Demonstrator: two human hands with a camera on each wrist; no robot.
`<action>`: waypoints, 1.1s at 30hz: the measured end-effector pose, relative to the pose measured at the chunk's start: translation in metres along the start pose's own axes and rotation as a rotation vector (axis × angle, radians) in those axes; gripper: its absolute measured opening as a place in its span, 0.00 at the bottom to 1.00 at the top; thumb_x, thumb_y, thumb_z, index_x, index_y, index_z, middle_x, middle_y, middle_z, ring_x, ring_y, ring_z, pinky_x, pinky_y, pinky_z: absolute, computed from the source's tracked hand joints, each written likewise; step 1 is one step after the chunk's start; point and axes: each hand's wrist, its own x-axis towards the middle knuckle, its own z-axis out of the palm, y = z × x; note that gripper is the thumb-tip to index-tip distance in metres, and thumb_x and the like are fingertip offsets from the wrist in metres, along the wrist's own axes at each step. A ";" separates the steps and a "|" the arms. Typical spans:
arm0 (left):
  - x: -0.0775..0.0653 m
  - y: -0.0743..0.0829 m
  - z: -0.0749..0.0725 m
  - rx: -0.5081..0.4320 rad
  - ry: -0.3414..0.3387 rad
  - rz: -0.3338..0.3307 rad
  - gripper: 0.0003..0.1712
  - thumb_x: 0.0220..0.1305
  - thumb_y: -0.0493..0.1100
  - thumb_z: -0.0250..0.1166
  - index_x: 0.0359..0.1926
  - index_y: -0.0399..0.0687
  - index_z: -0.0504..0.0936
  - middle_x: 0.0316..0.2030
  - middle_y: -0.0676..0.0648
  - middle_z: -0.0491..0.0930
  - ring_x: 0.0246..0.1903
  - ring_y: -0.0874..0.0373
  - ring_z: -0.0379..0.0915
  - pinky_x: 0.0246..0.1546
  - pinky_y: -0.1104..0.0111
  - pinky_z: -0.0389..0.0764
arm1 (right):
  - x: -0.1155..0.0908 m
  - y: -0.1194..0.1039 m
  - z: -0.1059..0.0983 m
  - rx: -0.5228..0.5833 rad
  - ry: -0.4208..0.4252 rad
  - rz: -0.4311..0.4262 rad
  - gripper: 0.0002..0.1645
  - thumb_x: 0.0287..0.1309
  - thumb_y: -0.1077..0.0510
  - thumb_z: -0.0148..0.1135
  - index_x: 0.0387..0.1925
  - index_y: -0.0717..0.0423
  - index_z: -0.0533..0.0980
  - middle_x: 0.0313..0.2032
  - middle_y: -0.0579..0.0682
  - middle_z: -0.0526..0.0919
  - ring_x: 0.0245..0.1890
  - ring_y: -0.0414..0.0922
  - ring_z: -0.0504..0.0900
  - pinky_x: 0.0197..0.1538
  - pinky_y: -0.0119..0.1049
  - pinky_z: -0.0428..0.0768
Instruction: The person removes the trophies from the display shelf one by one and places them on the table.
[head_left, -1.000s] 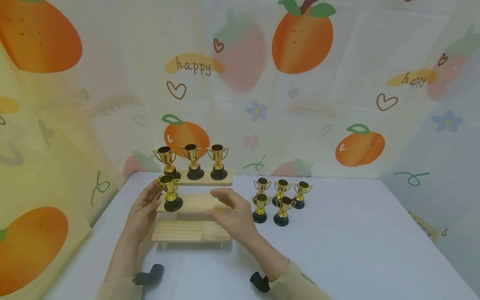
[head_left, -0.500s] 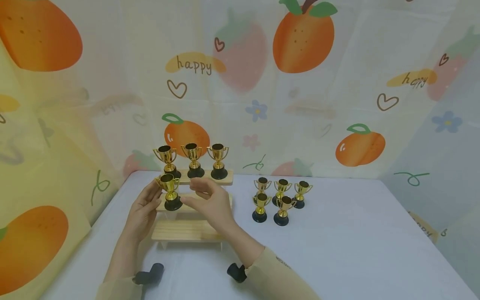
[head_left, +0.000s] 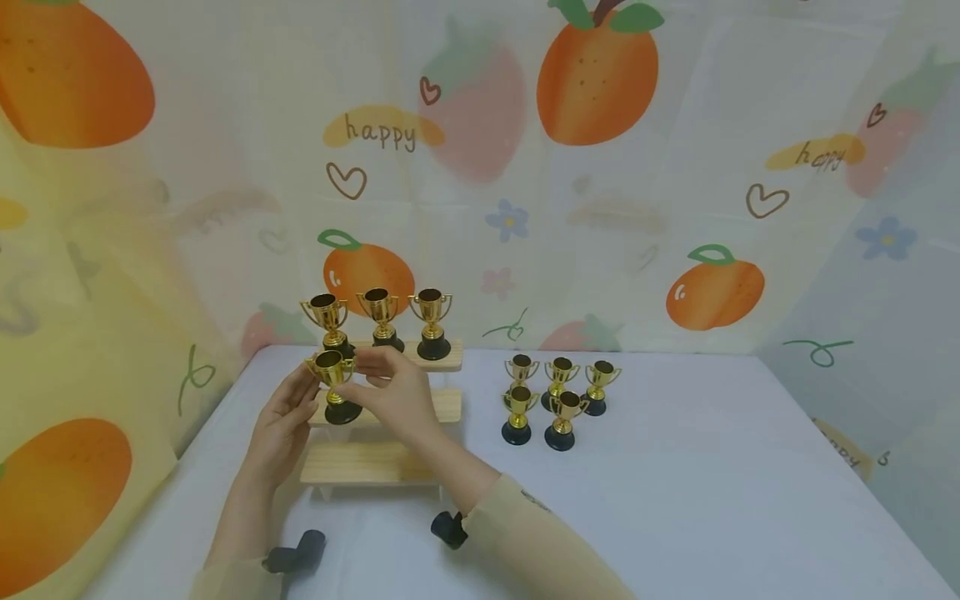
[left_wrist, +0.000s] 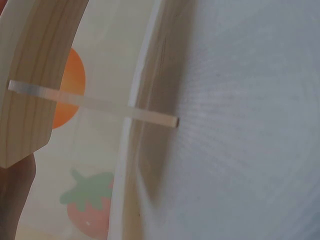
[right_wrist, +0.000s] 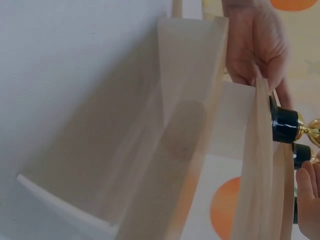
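Between the fingers of the left hand (head_left: 281, 421) and the right hand (head_left: 401, 396), one gold trophy (head_left: 331, 377) stands upright at the left end of the middle board (head_left: 450, 406). The right thumb lies in front of its stem, the fingers curving beyond; whether they pinch it or merely frame it, I cannot tell. The left fingers bend beside it at the board's end, and whether they grip anything is equally unclear.

Placing this trophy appears to be the step in hand. Just beyond the fingers, three trophies (head_left: 378, 310) line the top board (head_left: 448, 363); to the right of the right fingers, five trophies (head_left: 517, 406) wait on the table (head_left: 675, 500). The next move probably calls for a small adjustment at the base, then a clean release that avoids catching a handle.

The right thumb covers part of the stem. The right wrist view cuts off the right fingers at its edge, and the left wrist view shows no trophy, so contact stays hidden.
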 end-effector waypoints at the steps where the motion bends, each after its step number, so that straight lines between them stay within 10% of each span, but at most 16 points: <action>1: 0.000 0.000 0.000 -0.003 -0.001 0.006 0.34 0.76 0.31 0.43 0.78 0.48 0.48 0.73 0.66 0.61 0.65 0.84 0.61 0.73 0.81 0.59 | 0.001 0.000 0.000 -0.001 -0.002 0.004 0.30 0.50 0.53 0.77 0.56 0.51 0.78 0.53 0.46 0.85 0.53 0.36 0.83 0.58 0.25 0.80; 33: 0.001 -0.001 0.002 -0.026 -0.015 0.044 0.34 0.75 0.29 0.42 0.78 0.45 0.48 0.67 0.69 0.66 0.65 0.81 0.63 0.63 0.87 0.66 | 0.016 0.004 0.026 -0.125 0.067 0.000 0.26 0.49 0.57 0.77 0.52 0.49 0.80 0.46 0.48 0.87 0.45 0.35 0.84 0.45 0.18 0.81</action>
